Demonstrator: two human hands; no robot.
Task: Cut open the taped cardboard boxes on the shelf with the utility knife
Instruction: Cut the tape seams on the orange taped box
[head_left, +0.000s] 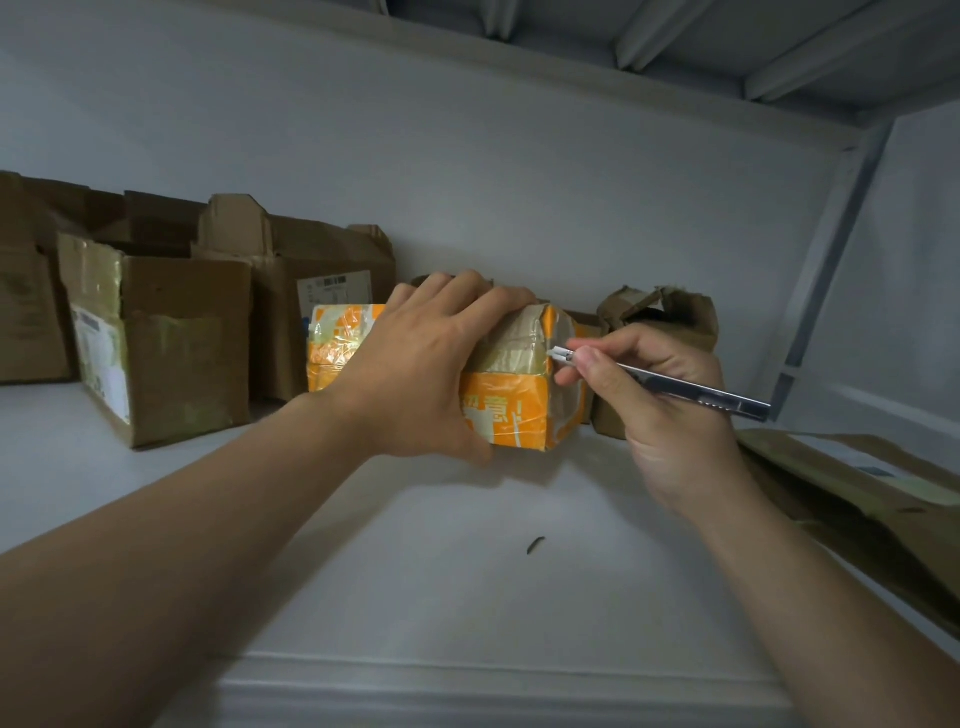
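An orange-taped box (511, 387) is sitting mid-shelf, opened cartons (171, 332) crowding its left and a torn box (670, 325) just behind, with bare white shelf (467, 561) in front. The left hand (421, 369) is gripping its top, fingers curled over; the right hand (660, 395) is pinching a utility knife (670, 383), tip touching the box's right edge

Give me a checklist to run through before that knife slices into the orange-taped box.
1. Box steadied: the left hand grips the orange-taped box from above, and the box stands on the shelf. Ok.
2. Knife secure: the right hand holds the utility knife like a pen. Ok.
3. Blade placed: its tip sits at the box's upper right edge, on the tape. Ok.
4. Fingers clear of the cut: the left fingertips lie close to the blade. Probably not ok.
5. Contents safe from the blade: the box is closed. Cannot tell.
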